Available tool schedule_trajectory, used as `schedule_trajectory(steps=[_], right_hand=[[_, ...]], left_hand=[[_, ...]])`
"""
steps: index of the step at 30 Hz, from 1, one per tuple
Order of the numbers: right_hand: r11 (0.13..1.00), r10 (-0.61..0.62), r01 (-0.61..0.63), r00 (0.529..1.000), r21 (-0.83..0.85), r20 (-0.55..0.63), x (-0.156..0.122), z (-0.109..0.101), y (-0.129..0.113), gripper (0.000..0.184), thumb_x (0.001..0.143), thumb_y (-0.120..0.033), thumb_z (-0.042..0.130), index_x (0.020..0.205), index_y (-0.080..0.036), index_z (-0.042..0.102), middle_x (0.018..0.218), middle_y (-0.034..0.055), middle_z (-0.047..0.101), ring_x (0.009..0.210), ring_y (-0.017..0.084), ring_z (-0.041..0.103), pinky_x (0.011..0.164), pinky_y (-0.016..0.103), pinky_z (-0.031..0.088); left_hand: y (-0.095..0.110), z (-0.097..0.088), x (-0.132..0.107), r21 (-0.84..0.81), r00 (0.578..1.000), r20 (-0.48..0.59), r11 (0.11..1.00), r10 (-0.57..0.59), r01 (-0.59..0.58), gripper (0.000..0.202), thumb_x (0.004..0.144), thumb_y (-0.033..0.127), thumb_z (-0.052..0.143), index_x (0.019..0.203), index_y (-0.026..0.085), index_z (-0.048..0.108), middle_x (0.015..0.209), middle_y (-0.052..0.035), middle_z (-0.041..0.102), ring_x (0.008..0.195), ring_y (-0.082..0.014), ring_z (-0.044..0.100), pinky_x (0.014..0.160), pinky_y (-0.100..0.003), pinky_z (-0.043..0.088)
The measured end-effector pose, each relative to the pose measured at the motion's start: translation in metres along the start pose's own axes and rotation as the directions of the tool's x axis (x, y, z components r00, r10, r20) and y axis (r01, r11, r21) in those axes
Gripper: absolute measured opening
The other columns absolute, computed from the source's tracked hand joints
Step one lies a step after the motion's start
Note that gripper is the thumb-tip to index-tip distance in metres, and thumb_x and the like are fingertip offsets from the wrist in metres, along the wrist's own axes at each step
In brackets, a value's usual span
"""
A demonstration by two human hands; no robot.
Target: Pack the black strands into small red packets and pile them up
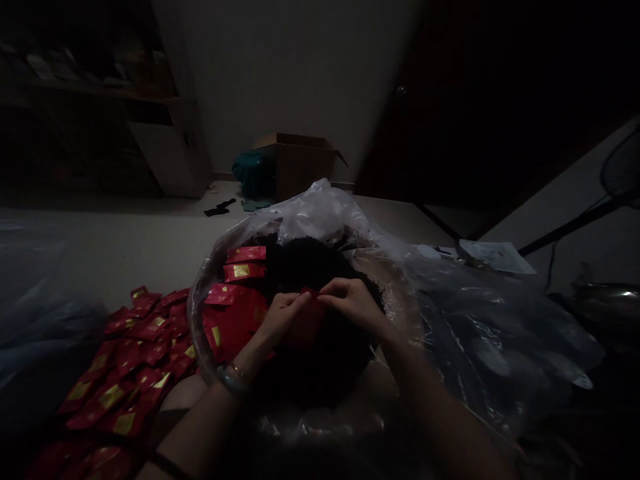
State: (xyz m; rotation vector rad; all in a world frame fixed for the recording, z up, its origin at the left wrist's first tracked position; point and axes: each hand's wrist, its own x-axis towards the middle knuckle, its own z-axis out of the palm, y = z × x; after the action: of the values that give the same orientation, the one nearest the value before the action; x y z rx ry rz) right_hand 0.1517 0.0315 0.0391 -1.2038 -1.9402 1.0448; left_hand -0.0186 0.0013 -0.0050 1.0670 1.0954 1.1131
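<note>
Between my two hands is a small red packet (306, 323), held by its top edge over a dark heap. My left hand (284, 313), with a bracelet at the wrist, pinches its upper left side. My right hand (353, 303) pinches the upper right corner. Below lies a mound of black loose material (320, 260) in a round container lined with clear plastic (200, 320). Several more red packets (245, 270) with gold labels rest inside at the left. Dim light hides whether the held packet is open or sealed.
A large pile of red packets (145, 347) lies outside the container on the left. Clear plastic sheeting (490, 347) spreads to the right. Behind stand a cardboard box (305, 167), a teal bag (253, 173) and a cabinet (165, 153). Dark scraps (220, 208) lie on the floor.
</note>
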Motion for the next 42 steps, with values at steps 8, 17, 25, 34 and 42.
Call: schedule_trajectory(steps=[8, 17, 25, 34, 42], right_hand=[[0.999, -0.039, 0.037, 0.998, -0.039, -0.040, 0.001, 0.012, 0.005, 0.012, 0.074, -0.029, 0.066, 0.072, -0.018, 0.070, 0.073, 0.0021, 0.071, 0.069, 0.017, 0.065, 0.066, 0.027, 0.049], [0.820, 0.191, -0.214, 0.977, -0.531, -0.098, 0.011, -0.010, 0.074, 0.036, 0.075, -0.035, 0.069, 0.105, -0.015, 0.062, 0.105, 0.0144, 0.066, 0.097, 0.025, 0.064, 0.082, 0.034, 0.047], [0.779, 0.329, -0.260, 0.944, -0.570, 0.019, 0.011, -0.018, 0.112, 0.029, 0.077, -0.038, 0.068, 0.094, -0.016, 0.063, 0.093, 0.0115, 0.070, 0.085, 0.023, 0.066, 0.070, 0.027, 0.046], [0.770, 0.461, -0.364, 0.885, -0.525, 0.063, 0.012, -0.022, 0.120, 0.032, 0.058, -0.018, 0.075, 0.089, -0.013, 0.065, 0.086, 0.0071, 0.069, 0.077, 0.021, 0.064, 0.066, 0.025, 0.045], [0.848, 0.449, -0.405, 0.892, -0.342, 0.056, 0.012, -0.016, 0.101, 0.047, 0.068, -0.019, 0.068, 0.112, -0.013, 0.055, 0.099, 0.0067, 0.067, 0.082, 0.017, 0.063, 0.066, 0.023, 0.048]], left_hand=[[-0.005, 0.002, -0.002, -0.045, 0.983, 0.152, 0.993, -0.105, 0.113, 0.039, 0.052, 0.038, 0.083, 0.077, 0.011, 0.071, 0.067, -0.0024, 0.070, 0.063, -0.0163, 0.063, 0.062, -0.026, 0.047], [-0.002, -0.001, -0.001, -0.263, 0.989, 0.051, 0.953, -0.140, 0.149, 0.055, 0.049, 0.038, 0.086, 0.093, 0.010, 0.070, 0.091, -0.0124, 0.074, 0.070, -0.0201, 0.069, 0.068, -0.030, 0.052], [-0.001, -0.002, 0.000, -0.347, 0.988, 0.032, 0.925, -0.154, 0.156, 0.052, 0.050, 0.033, 0.086, 0.094, 0.011, 0.069, 0.092, -0.0112, 0.074, 0.070, -0.0194, 0.070, 0.065, -0.028, 0.054], [-0.001, -0.005, 0.000, -0.409, 0.982, 0.033, 0.893, -0.188, 0.185, 0.047, 0.060, 0.034, 0.081, 0.098, 0.011, 0.066, 0.084, -0.0117, 0.074, 0.067, -0.0202, 0.069, 0.059, -0.029, 0.055], [-0.005, -0.006, 0.000, -0.317, 0.982, 0.048, 0.930, -0.180, 0.186, 0.048, 0.055, 0.037, 0.084, 0.091, 0.009, 0.068, 0.083, -0.0120, 0.074, 0.066, -0.0193, 0.068, 0.061, -0.029, 0.054]])
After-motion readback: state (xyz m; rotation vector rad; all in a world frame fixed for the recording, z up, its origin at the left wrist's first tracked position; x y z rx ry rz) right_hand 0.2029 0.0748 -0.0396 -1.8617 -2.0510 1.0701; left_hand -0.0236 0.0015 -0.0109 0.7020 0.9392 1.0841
